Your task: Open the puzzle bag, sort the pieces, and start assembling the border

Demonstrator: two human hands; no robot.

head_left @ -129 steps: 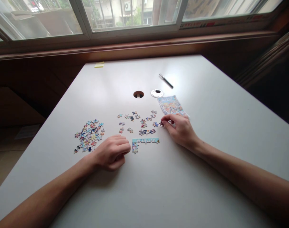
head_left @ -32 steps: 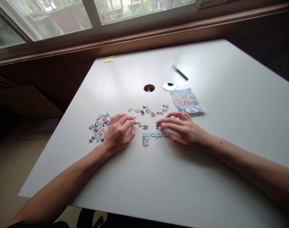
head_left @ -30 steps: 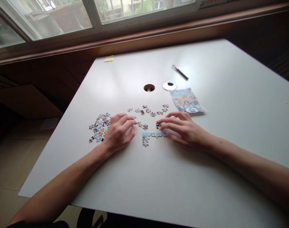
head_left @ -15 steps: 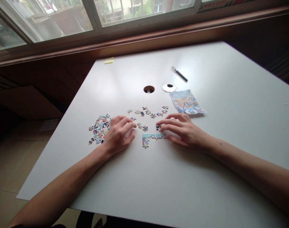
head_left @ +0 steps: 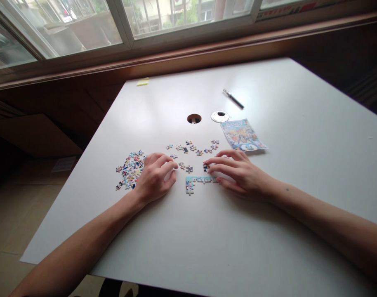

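Note:
My right hand [head_left: 238, 172] lies over the right end of a joined strip of jigsaw pieces [head_left: 198, 180], its fingers spread. Its fingertips touch a small dark jigsaw piece [head_left: 205, 166]; its palm hides what lies beneath. The joined strip has a light blue top edge and turns down at its left corner. Beside a heap of loose jigsaw pieces [head_left: 129, 170] rests my left hand [head_left: 157, 175], fingers loosely bent, with a gap between thumb and forefinger and nothing visible in it. Two or so loose pieces [head_left: 189, 169] lie between my hands.
Several scattered jigsaw pieces [head_left: 193, 147] form a loose arc beyond my hands. A printed picture sheet [head_left: 244, 134] lies to the right. Farther back are a round table hole [head_left: 194, 119], its silvery cover [head_left: 220, 116], a dark pen [head_left: 234, 99] and a yellow sticky note [head_left: 142, 81].
The view has tilted up very slightly, so everything on the table sits a little lower. Both hands and the jigsaw pieces keep their places.

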